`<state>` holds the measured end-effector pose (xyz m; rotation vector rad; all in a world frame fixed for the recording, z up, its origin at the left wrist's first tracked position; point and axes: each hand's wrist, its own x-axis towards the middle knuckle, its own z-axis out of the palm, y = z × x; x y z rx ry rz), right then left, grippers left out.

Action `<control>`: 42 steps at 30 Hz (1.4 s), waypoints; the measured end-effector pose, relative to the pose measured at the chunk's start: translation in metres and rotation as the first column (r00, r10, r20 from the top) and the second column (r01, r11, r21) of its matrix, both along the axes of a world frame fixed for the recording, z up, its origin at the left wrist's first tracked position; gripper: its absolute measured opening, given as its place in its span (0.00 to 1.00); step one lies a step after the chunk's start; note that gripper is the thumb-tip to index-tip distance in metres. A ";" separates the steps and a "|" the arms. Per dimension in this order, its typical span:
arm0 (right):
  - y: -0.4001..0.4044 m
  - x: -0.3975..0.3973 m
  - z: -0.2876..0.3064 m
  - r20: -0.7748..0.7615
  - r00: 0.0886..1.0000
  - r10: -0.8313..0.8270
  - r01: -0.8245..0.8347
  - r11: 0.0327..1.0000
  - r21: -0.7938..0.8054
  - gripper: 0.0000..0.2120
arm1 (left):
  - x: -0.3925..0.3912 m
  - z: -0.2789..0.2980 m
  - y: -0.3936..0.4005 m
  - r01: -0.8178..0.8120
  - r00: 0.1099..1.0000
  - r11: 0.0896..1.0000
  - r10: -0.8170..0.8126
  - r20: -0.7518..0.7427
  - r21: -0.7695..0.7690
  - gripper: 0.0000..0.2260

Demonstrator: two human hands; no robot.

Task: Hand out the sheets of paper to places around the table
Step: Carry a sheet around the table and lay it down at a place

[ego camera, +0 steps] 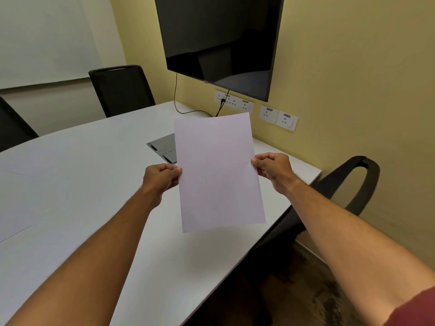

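Your left hand [162,176] pinches the left edge of a blank white sheet of paper [219,172], thumb on top and fingers curled beneath, while your right hand [274,169] grips the opposite edge in the same way, so both hands are clamped on the one sheet and held apart by its width. The sheet is lifted in the air above the white table [82,184], tilted a little with its far end toward the wall, and it touches nothing but your fingers. At the far left, faint edges of other sheets [14,231] lie flat on the tabletop, hard to make out against the white surface. Beyond the table's far side stands a black chair [121,89], pushed in, with part of another dark chair at the left edge of the view. Just behind the held sheet, a grey cable hatch [162,147] is set into the tabletop, partly hidden by the paper. Above it a dark screen [219,41] hangs on the yellow wall, with a black cable [176,100] dropping from it toward a row of wall sockets [256,109]. To the right, a second black chair [348,180] sits by the table's near corner, between the table edge and the wall. A red sleeve [414,311] shows on your right arm at the lower right corner.
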<state>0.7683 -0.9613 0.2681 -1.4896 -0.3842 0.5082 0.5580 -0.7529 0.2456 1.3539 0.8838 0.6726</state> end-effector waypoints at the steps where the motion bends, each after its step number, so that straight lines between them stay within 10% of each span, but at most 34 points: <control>1: 0.010 0.010 -0.003 0.000 1.000 0.000 0.000 1.000 -0.012 0.02 | 0.010 -0.005 0.009 -0.003 1.000 1.000 0.003 -0.001 -0.009 0.03; 42: 0.190 0.343 -0.240 -0.015 0.991 0.137 -0.115 0.768 -0.630 0.06 | 0.282 -0.249 0.062 -0.225 0.941 0.872 0.078 -0.330 -0.435 0.03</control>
